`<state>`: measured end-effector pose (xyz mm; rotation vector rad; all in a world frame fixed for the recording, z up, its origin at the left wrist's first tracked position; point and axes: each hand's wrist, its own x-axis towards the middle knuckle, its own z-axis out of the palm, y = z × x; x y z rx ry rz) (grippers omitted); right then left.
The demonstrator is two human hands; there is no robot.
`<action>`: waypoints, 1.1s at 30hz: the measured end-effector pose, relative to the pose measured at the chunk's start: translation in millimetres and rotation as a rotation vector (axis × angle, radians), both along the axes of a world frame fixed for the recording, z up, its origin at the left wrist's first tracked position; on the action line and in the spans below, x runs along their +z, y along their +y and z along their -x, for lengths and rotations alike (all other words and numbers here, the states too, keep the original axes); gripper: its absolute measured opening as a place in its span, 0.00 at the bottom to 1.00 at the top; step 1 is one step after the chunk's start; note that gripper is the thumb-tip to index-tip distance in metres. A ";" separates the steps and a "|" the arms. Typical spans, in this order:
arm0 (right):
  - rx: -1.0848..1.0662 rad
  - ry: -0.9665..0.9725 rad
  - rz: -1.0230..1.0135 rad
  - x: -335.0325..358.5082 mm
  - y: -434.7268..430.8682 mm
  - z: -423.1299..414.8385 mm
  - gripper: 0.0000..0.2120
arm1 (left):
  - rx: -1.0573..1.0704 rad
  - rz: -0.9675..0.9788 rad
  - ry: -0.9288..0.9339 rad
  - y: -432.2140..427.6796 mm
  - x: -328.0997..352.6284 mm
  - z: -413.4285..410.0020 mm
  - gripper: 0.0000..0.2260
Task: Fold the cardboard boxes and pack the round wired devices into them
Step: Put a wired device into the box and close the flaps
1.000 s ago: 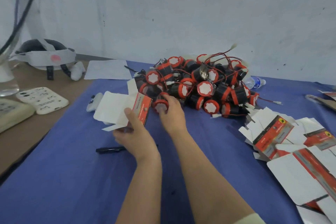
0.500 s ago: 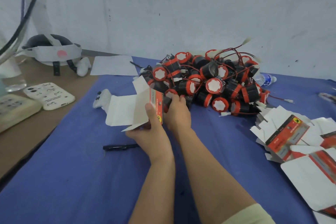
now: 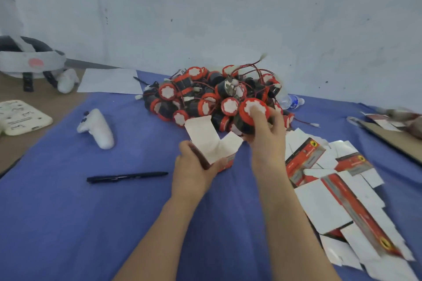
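Left hand [image 3: 194, 166] grips an opened cardboard box [image 3: 214, 146] by its lower body, white flaps standing up. Right hand [image 3: 267, 134] is closed around one round wired device [image 3: 250, 115], red-rimmed white face toward the camera, held just beside and above the box mouth. Directly behind lies the heap of devices [image 3: 212, 96] on the blue cloth [image 3: 68, 223]. Flat unfolded boxes [image 3: 338, 191] lie to the right; a black pen [image 3: 126, 177] and a white controller [image 3: 97, 128] lie to the left.

Round wired devices [image 3: 212, 96]: one heap, too tangled to count. Flat cardboard boxes [image 3: 338, 191]: several, overlapping. Pen [image 3: 126, 177]: one. White controller [image 3: 97, 128]: one. Water bottle [image 3: 290, 101]: one.
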<state>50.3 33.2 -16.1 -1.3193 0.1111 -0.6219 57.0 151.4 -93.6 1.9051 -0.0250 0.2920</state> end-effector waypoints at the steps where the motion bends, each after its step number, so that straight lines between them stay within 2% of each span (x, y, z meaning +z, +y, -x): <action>1: -0.006 0.016 0.028 -7.1 6.1 2.7 0.11 | -0.016 -0.023 0.014 0.2 -0.6 0.9 0.33; 3: -0.052 0.086 0.178 -23.5 19.0 4.7 0.11 | -0.016 -0.094 0.025 1.3 -2.8 0.3 0.37; 6: -0.153 0.184 0.625 -45.3 31.8 1.4 0.13 | 0.060 -0.324 0.043 3.7 -5.0 -2.5 0.36; 8: -0.206 0.196 0.807 -50.0 33.3 -1.9 0.13 | 0.066 -0.334 0.060 5.7 -5.1 -3.3 0.33; 11: -0.281 0.232 0.998 -50.9 27.9 -4.9 0.08 | 0.024 -0.297 0.046 7.8 -4.4 -1.7 0.35; 13: -0.262 0.264 1.123 -52.5 24.6 -3.8 0.13 | 0.006 -0.310 0.035 7.9 -4.0 -1.4 0.37; 16: -0.191 0.275 1.153 -49.0 21.2 -2.9 0.17 | 0.002 -0.330 0.037 8.1 -4.5 -3.2 0.37; 19: -0.078 0.326 1.265 -48.9 17.3 -0.1 0.29 | -0.002 -0.350 0.046 9.1 -5.2 -4.9 0.35; 21: -0.114 0.327 1.288 -49.8 16.3 0.1 0.29 | -0.005 -0.349 0.031 8.5 -5.5 -3.9 0.35; 26: -0.348 0.329 1.179 -46.2 21.4 -1.2 0.27 | -0.036 -0.322 0.007 6.6 -6.2 -1.0 0.37; 33: -0.325 0.493 1.298 -49.7 25.3 -4.1 0.35 | -0.123 -0.278 -0.033 6.9 -7.0 0.1 0.36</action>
